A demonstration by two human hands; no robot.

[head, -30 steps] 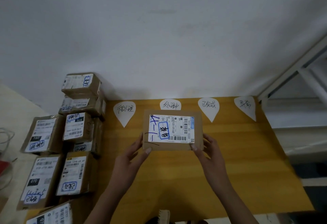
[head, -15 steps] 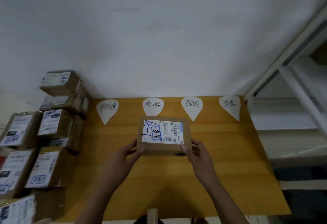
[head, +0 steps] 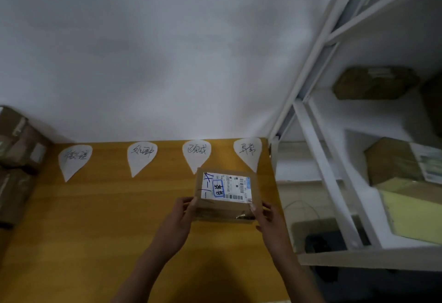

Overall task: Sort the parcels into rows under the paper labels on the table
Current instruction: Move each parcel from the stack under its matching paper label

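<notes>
brown parcel (head: 226,195) with white shipping sticker sits at the counter's (head: 95,219) far right, its far edge between the third paper label (head: 196,153) and the fourth paper label (head: 248,152). left hand (head: 178,221) grips its near-left corner, right hand (head: 267,219) its near-right corner, fingers closed on the cardboard. four teardrop labels line the wall edge. stacked parcels (head: 19,159) at far left. white shelf unit (head: 334,183) at right holds boxes.

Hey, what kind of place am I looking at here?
Probably a parcel sorting room: handwritten paper labels along a wooden table, a labelled parcel held in both hands, and boxes on a white shelf.
</notes>
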